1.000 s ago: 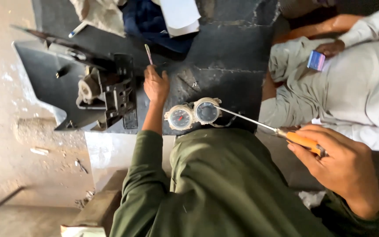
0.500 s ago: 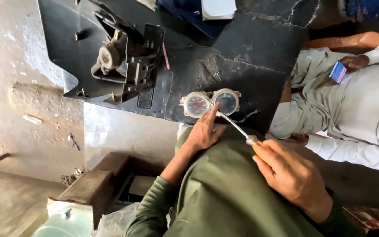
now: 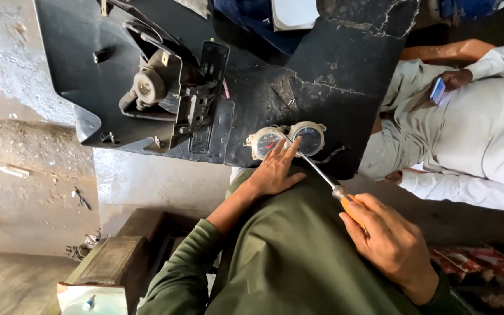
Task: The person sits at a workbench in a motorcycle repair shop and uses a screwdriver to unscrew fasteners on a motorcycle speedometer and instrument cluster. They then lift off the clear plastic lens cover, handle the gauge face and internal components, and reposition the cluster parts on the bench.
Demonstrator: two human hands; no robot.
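The left hand is now lying flat and open, holding nothing, against the twin-dial gauge cluster at the near edge of the dark work surface, having drawn back from the metal mechanism toward the far left corner. The right hand is gripping the orange-handled screwdriver fully closed, its tip reaching the gauges; open room is lying to the right of them.
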